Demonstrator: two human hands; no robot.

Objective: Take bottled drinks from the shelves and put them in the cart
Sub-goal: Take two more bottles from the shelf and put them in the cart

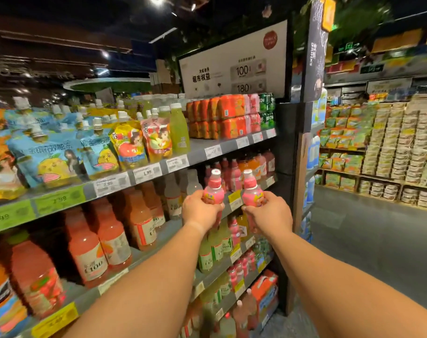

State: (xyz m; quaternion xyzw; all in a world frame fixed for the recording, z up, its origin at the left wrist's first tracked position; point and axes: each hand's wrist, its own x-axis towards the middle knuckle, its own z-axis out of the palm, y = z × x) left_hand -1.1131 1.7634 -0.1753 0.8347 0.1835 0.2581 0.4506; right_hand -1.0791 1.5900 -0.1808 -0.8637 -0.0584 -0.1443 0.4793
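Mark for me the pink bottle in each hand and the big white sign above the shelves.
Left pink bottle [214, 189], head view, on its body.
Right pink bottle [251, 191], head view, on its body.
White sign [234, 62], head view, on its blank upper face.

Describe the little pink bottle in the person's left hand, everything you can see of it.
The pink bottle is small, seemingly clear plastic, filled with pink drink. It has a rounded pink shoulder band and a white cap with a reddish spot on top. A colourful label wraps its middle, too blurred to read. It stands upright, raised in front of the second shelf. The left hand grips its lower half, fingers curled round it, hiding the base. A matching bottle is held beside it, apart, in the right hand.
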